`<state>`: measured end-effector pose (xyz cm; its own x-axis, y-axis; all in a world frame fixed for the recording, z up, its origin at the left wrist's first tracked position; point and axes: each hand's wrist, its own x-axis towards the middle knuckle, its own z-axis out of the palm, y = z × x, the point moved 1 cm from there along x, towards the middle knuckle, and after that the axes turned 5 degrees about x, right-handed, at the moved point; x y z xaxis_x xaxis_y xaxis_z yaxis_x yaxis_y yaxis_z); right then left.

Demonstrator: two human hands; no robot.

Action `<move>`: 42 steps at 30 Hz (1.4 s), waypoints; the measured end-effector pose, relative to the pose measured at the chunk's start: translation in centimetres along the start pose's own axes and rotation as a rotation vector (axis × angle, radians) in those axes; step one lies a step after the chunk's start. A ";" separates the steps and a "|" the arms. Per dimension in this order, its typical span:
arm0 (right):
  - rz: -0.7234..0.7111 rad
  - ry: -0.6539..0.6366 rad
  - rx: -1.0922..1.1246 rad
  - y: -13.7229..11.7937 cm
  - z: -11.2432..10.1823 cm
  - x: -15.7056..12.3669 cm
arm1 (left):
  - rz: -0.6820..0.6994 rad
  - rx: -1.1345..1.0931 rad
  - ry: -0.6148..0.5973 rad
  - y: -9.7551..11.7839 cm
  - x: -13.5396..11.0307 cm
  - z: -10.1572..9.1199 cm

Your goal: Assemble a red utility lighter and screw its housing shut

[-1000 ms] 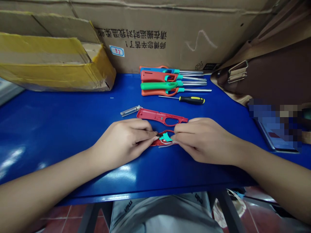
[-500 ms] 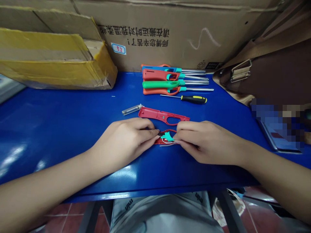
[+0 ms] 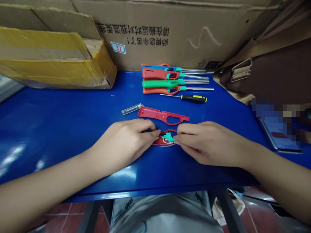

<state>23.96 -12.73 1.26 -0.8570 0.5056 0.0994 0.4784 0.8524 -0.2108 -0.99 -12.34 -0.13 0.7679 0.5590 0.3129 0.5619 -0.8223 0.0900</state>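
Note:
A red lighter casing half (image 3: pixel 159 141) lies open side up on the blue table, holding a turquoise trigger (image 3: pixel 169 137), white wires and a small black part (image 3: pixel 161 133). My left hand (image 3: pixel 128 136) is closed at its left end, thumb and index finger pinched by the black part. From the right, my right hand (image 3: pixel 201 140) pinches around the trigger's right edge and covers that end of the casing. Just beyond my fingers lies the other red casing half (image 3: pixel 152 113), inner side up. A clear gas tank (image 3: pixel 131 109) touches or nearly touches its left tip.
Several assembled lighters (image 3: pixel 160 84) with metal tubes are stacked toward the back. In front of them lies a black-and-yellow screwdriver (image 3: pixel 194 99). A taped carton (image 3: pixel 73 74) stands at back left, with a large cardboard wall (image 3: pixel 182 32) behind. At right is a phone (image 3: pixel 279 136).
The trigger has shifted and turned slightly within the casing, under my right fingertips. My left fingers have slid a little to the right, over the black part.

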 end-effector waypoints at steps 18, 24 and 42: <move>0.053 -0.059 0.038 -0.1 0.1 0.4 | 0.171 0.349 -0.167 1.4 -0.5 -0.4; 0.205 0.010 0.272 0.0 0.5 0.4 | 0.175 0.420 -0.119 2.1 -0.7 -0.4; 0.467 0.231 0.539 0.7 1.2 1.3 | 0.122 0.233 -0.066 0.7 -0.5 -0.2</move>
<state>22.92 -11.64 0.10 -0.4975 0.8645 0.0718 0.5717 0.3891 -0.7223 -1.03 -13.25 -0.02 0.8484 0.4694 0.2446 0.5137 -0.8416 -0.1670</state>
